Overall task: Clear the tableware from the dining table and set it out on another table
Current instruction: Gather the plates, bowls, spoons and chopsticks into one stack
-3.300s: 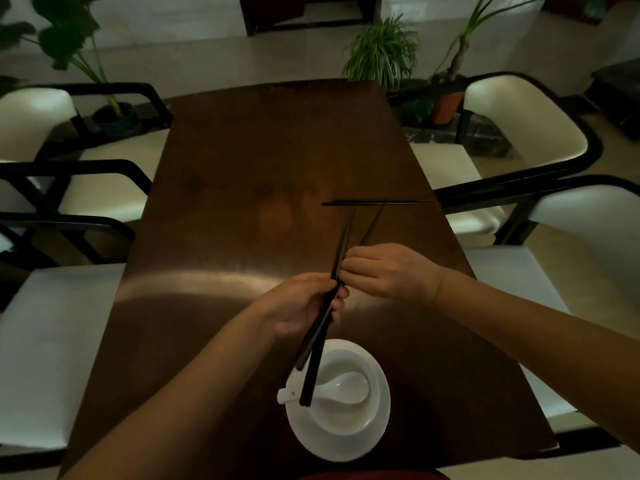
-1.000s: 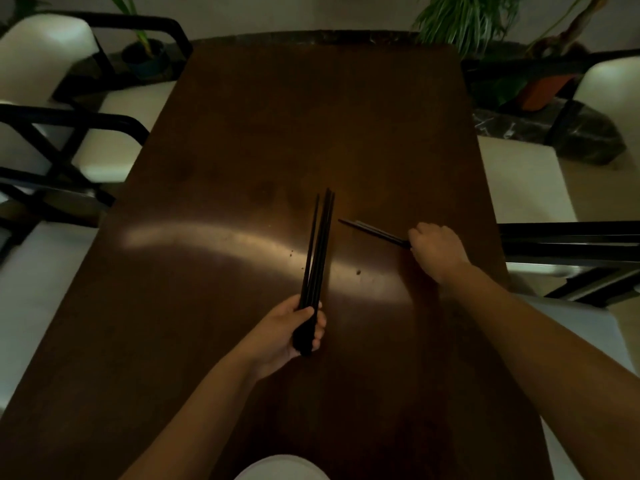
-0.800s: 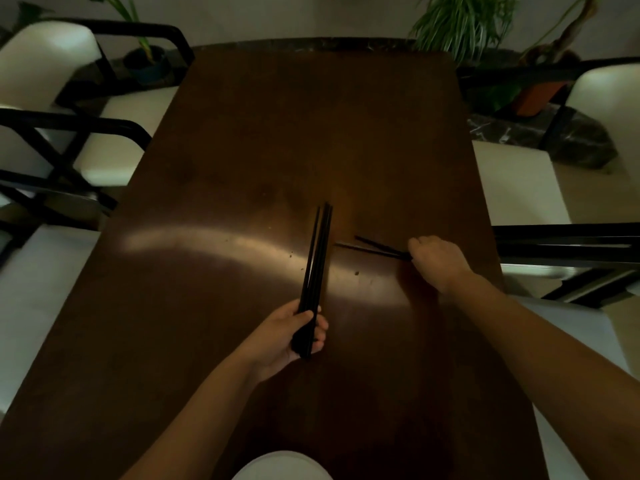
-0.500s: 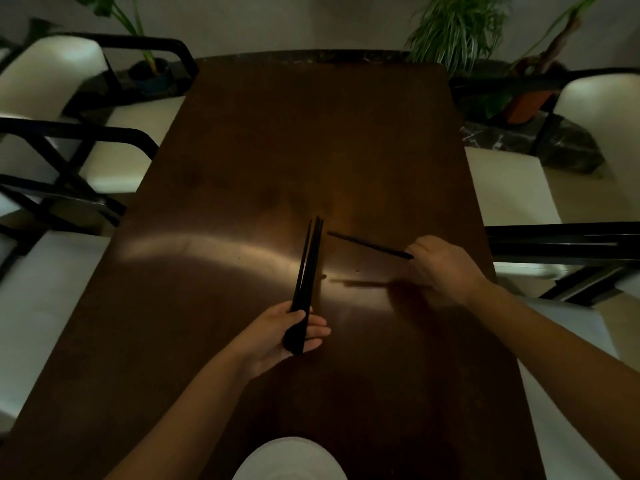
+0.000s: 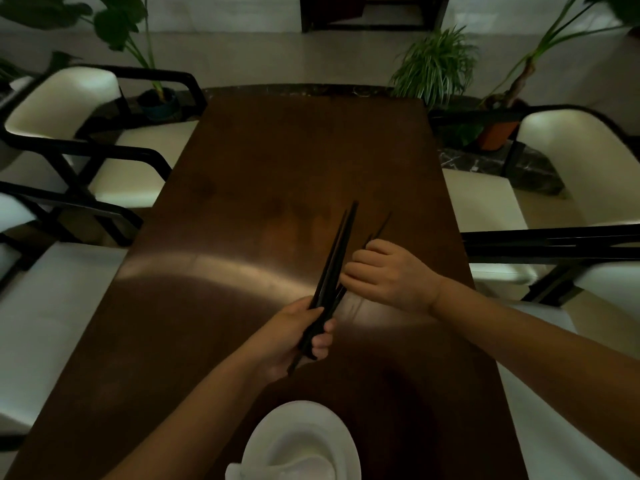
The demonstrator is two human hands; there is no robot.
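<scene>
My left hand (image 5: 298,336) grips a bundle of black chopsticks (image 5: 337,252) by their thick ends, tips pointing away over the dark wooden table (image 5: 277,168). My right hand (image 5: 391,271) is just right of the bundle, closed on another pair of black chopsticks (image 5: 381,225) whose tips stick out beyond the fingers; their lower ends meet the bundle near my left hand. A white plate (image 5: 256,445) with a white bowl and spoon sits at the near edge of the table, partly cut off by the frame.
White-cushioned chairs with black frames stand along both sides: left (image 5: 59,109) and right (image 5: 568,150). Potted plants (image 5: 436,67) stand on the floor beyond the far end of the table.
My right hand has lifted the pair of chopsticks off the table and brought it left to the bundle in my left hand. The view has tilted so the plate shows more.
</scene>
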